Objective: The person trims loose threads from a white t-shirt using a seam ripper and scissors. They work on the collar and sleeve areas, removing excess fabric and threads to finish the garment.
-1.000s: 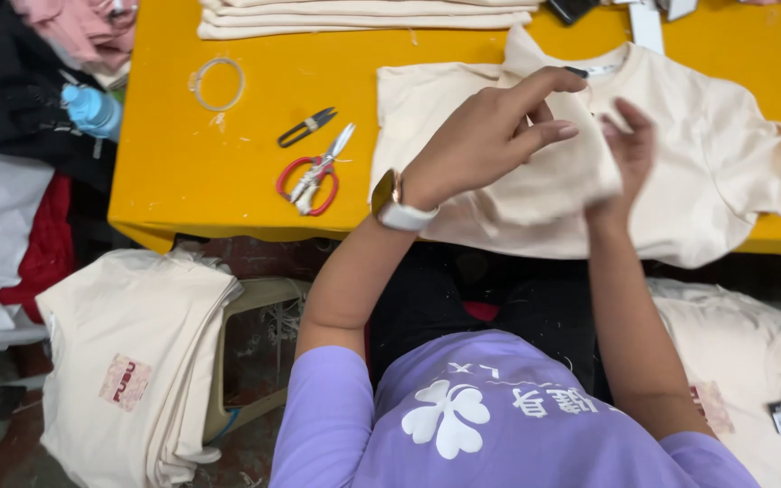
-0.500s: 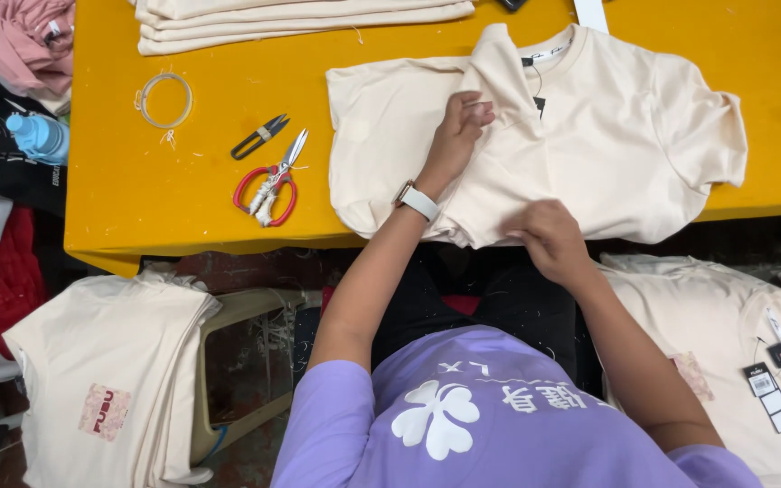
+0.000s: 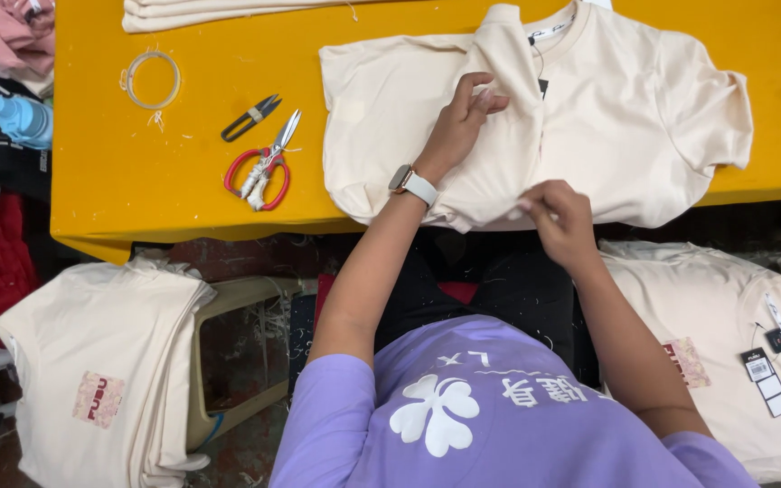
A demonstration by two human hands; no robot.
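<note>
A cream T-shirt (image 3: 625,117) lies spread on the yellow table (image 3: 183,208), collar at the far side, with its left part folded over. My left hand (image 3: 463,122), a watch on its wrist, grips a fold of fabric near the shirt's middle. My right hand (image 3: 553,212) pinches the shirt's lower hem at the table's near edge. Both arms reach forward from my purple top.
Red-handled scissors (image 3: 259,172), black thread snips (image 3: 250,117) and a tape ring (image 3: 151,79) lie left of the shirt. Folded cream shirts (image 3: 228,11) sit at the far edge. Stacks of cream shirts stand below left (image 3: 101,380) and below right (image 3: 725,334).
Both hands were raised together over the shirt's middle a second ago. My right hand has dropped to the near hem, and my left hand has settled on the fold.
</note>
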